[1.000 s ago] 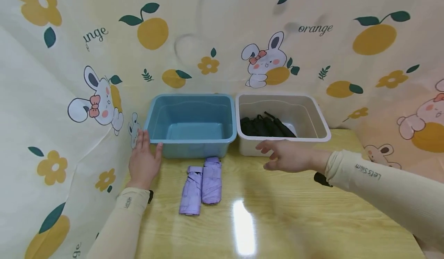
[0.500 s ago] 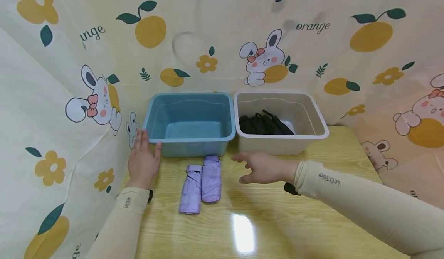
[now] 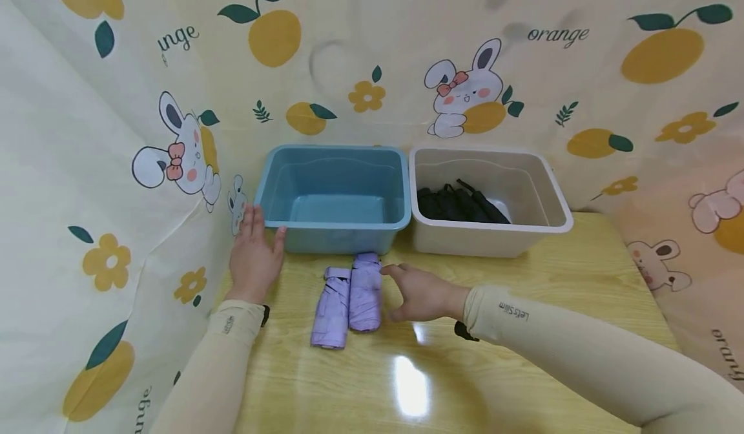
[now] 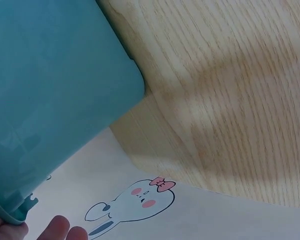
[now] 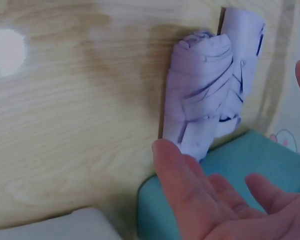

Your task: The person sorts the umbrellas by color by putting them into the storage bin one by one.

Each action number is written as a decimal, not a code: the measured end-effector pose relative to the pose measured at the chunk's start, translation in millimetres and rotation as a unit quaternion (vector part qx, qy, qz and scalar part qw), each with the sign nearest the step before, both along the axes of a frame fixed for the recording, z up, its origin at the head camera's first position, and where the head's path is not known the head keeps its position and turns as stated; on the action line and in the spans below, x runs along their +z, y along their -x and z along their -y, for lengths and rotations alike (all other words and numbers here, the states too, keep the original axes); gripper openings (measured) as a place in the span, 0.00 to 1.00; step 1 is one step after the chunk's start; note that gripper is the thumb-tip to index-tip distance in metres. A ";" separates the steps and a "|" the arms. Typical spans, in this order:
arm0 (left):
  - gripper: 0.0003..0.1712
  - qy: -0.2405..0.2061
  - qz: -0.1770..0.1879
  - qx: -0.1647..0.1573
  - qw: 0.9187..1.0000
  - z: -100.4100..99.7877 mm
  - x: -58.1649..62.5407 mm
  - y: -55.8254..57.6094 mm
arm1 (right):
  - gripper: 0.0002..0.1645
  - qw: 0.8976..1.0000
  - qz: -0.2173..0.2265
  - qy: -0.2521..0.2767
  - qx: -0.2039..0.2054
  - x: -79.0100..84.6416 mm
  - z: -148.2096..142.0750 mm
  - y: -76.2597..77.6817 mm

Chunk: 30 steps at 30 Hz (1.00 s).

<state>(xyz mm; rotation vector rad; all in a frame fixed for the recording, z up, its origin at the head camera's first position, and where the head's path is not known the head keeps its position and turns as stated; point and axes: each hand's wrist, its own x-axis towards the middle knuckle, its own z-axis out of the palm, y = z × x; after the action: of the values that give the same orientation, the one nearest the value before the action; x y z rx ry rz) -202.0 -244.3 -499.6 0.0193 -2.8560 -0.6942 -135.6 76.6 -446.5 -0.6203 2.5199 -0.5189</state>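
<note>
Well, I'm watching from far off, and on the wood table (image 3: 285, 389) sits a blue bin (image 3: 337, 239), so I tell every place from that. Just right of the blue bin is a pale bin (image 3: 482, 243) with dark bundles (image 3: 459, 205) in it. The left hand (image 3: 254, 263) is at the blue bin's left front corner, fingers straight; a hard push there could make the bin slide and bump the pale bin. The right hand (image 3: 424, 292) is in front of the blue bin, toward its right side, thumb and finger apart, with nothing in its grip. One purple roll (image 3: 365, 298) lies in front of the blue bin, close to its wall, and a second purple roll (image 3: 331, 314) lies beside it, a bit farther out. I can't tell if the index fingertip (image 5: 164, 149) touches the closer one. A poke could shove it into its neighbor, and a loose pinch could let it slip.
</note>
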 end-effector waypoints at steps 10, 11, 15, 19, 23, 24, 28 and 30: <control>0.44 -0.005 0.003 0.001 1.000 -0.6 -0.3 3.4 | 0.57 1.000 -0.011 -0.014 -0.023 -21.5 28.8 3.8; 0.44 -0.005 0.002 0.000 1.000 -0.2 -0.9 3.4 | 0.58 0.999 -0.011 -0.017 -0.025 -24.6 31.0 3.5; 0.44 -0.003 -0.008 -0.002 1.000 1.6 -3.0 3.0 | 0.61 0.999 -0.012 -0.030 -0.030 -39.2 38.9 1.1; 0.44 0.001 -0.012 -0.003 1.000 1.5 -2.5 2.6 | 0.64 0.998 -0.026 -0.044 -0.036 -52.4 46.4 -1.9; 0.43 0.003 -0.010 0.000 1.000 1.2 -2.2 2.0 | 0.65 0.996 -0.026 -0.071 -0.046 -64.2 55.5 -2.8; 0.43 0.004 -0.009 0.001 1.000 1.2 -2.1 1.9 | 0.65 0.995 -0.028 -0.080 -0.048 -67.4 57.9 -2.9; 0.43 0.006 -0.007 0.003 1.000 0.9 -2.0 1.9 | 0.65 0.991 -0.047 -0.119 -0.042 -78.6 65.5 -4.2; 0.43 0.005 -0.008 0.001 1.000 0.4 -2.5 2.2 | 0.64 0.989 -0.063 -0.127 -0.039 -81.9 68.1 -5.0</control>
<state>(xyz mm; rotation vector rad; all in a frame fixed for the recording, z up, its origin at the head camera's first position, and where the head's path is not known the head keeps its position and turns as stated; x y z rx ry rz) -204.2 -244.7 -502.1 0.0155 -2.8428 -0.6762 -130.6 8.5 -528.4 -0.4734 2.6789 -0.1826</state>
